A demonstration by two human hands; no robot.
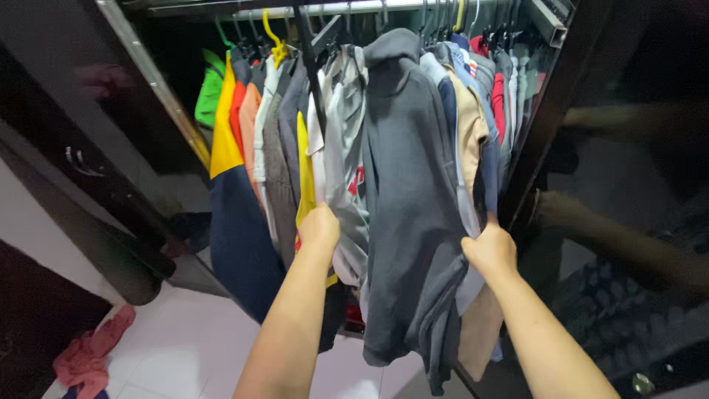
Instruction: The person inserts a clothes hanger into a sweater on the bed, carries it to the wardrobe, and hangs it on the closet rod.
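Wardrobe rail (347,7) crowded with hangers; grey hoodie (410,192) hangs lengthwise straight down, hood up. Right hand (490,251) pinches its edge; left hand (319,227) grips neighbouring grey shirt (347,140).

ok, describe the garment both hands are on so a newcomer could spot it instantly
Start at the open dark wardrobe and its rail of hanging clothes. Near the middle hangs a long grey garment, between the left hand and the right hand. It stands forward of its brighter neighbours, such as the yellow-and-navy top at the left.
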